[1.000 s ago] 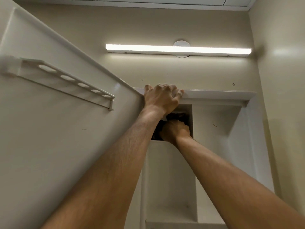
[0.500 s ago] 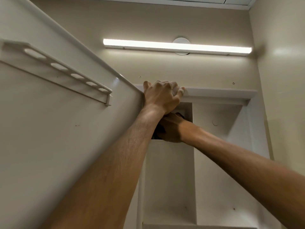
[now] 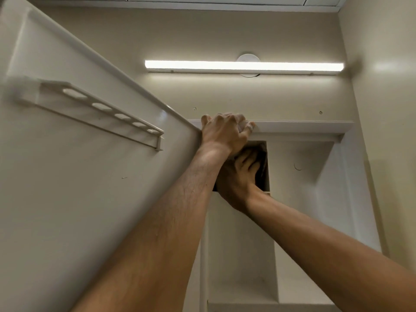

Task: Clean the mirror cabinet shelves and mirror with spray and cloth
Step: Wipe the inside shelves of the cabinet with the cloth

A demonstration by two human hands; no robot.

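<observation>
Right hand (image 3: 240, 179) slid toward twelve o'clock, fingers flat on cloth (image 3: 262, 154) — top shelf wipe progressing; left hand (image 3: 225, 134) fingers curl over the cabinet (image 3: 304, 127).

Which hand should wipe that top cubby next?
Right. The right hand is inside the top compartment, pressing a dark thing, maybe the cloth. The left hand grips the cabinet's top edge.
</observation>
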